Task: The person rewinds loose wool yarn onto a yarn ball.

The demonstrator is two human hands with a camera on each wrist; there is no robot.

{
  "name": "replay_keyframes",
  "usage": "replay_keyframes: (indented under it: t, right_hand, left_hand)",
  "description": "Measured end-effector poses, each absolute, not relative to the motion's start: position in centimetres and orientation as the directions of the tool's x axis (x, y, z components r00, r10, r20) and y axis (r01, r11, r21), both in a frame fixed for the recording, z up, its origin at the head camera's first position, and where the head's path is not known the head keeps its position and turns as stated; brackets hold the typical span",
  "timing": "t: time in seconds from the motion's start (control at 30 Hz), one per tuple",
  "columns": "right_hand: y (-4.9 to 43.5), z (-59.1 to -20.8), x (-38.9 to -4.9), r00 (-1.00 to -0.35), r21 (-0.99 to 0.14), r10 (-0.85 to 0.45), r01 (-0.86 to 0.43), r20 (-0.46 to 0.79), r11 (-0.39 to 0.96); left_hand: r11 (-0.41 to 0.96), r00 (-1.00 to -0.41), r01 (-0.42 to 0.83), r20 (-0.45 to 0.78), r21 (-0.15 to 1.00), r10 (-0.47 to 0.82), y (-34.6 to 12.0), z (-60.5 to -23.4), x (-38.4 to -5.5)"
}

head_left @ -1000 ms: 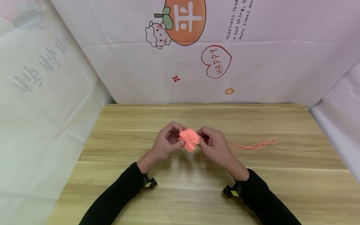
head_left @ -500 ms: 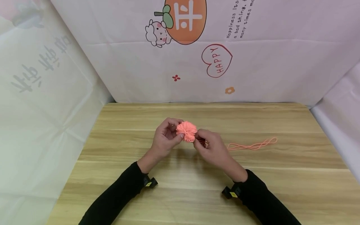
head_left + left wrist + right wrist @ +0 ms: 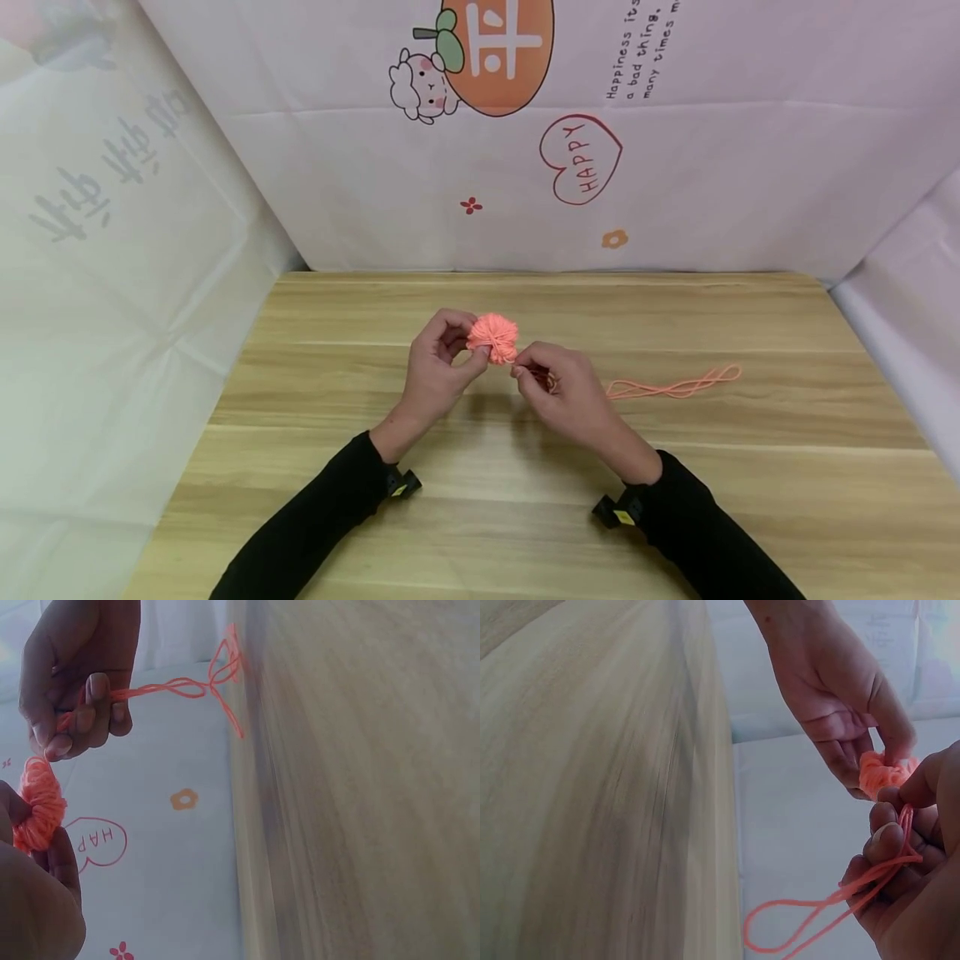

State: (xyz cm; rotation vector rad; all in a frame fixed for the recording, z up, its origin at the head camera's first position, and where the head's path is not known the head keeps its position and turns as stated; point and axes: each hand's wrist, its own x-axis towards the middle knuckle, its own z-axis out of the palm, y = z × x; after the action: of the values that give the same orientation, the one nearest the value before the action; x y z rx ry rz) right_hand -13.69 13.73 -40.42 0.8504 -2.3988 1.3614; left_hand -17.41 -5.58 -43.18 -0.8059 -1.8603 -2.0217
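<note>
A coral-pink bundle of yarn (image 3: 492, 336), cinched at its middle so its loops fan out, is held above the table. My left hand (image 3: 437, 367) pinches it between thumb and fingers. Just to the lower right, my right hand (image 3: 567, 390) pinches a strand at the bundle's edge between thumb and index finger. The other right fingers curl round a length of loose yarn (image 3: 874, 877), seen in the right wrist view. From beneath that hand, the yarn tail (image 3: 678, 389) trails right in looped strands. In the left wrist view, the bundle (image 3: 41, 806) is partly covered by my left fingers.
The wood-grain table (image 3: 480, 517) runs back to a white printed cloth (image 3: 360, 200) standing behind it. More white cloth hangs at the left and right sides. Each black sleeve carries a small wrist camera (image 3: 618, 510).
The bundle has risen away and slightly left with my left hand. My right fingertips have shifted a little left and now sit at the bundle's lower right edge, drawn slightly apart from its main mass.
</note>
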Motion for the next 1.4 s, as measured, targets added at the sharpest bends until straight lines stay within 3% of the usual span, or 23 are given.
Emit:
replay_keyframes:
  t: [0.57,1.03,1.4]
  right_hand:
    - [14.2,-39.7,-13.3,-0.826,-0.72,-0.341,-0.56,0.448,0.41]
    - [14.5,-39.2,-13.5,-0.822,-0.716,-0.386,-0.561,0.419,0.416]
    - [14.7,-38.9,-13.4,-0.83,-0.734,-0.418,-0.537,0.37,0.415]
  left_hand:
    - [-0.002,-0.766,0.61,0.59,0.792,0.254,-5.5,-43.4,-17.2]
    - [0.018,-0.762,0.516,0.45,0.856,0.466,-5.4,-43.2,-17.1]
    - [0.03,-0.713,0.495,0.386,0.868,0.585,-5.4,-43.3,-17.0]
